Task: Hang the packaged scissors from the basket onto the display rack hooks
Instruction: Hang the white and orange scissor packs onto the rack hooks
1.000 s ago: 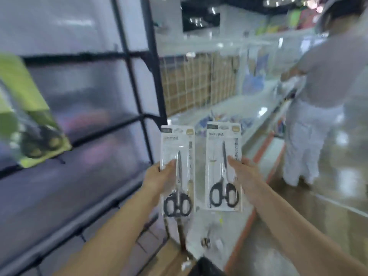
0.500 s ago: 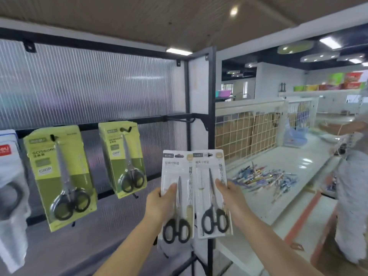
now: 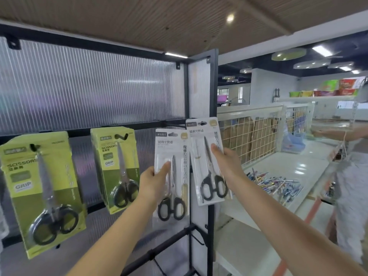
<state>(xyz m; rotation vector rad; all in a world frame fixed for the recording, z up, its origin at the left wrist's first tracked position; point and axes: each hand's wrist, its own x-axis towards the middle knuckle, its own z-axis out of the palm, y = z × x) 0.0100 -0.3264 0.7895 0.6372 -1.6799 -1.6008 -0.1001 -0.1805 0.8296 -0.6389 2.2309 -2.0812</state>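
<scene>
Change: since half a second before, I saw both white packs raised and parted; the right one went higher, up to the black crossbar, where earlier the two overlapped lower down.
Left hand: my left hand [image 3: 152, 181] gripped the left white scissors pack [image 3: 171, 172] by its left edge, thumb laid across the front, pack upright and just below the crossbar [image 3: 127, 127].
Right hand: my right hand [image 3: 227, 166] gripped the right white scissors pack [image 3: 208, 162] by its right edge, fingers curled over the front; its hang hole sat level with the crossbar, beside the rack's black corner post [image 3: 214, 136].
Hooked or not: I could not tell whether that hole was on a hook.
Rack: two green scissors packs [image 3: 117, 168] hung on hooks to the left, against the ribbed panel [image 3: 89, 90].
Background: pens [image 3: 276, 182] lay heaped on a white counter [image 3: 294, 166], and another person [image 3: 350, 176] stood at the right edge.
</scene>
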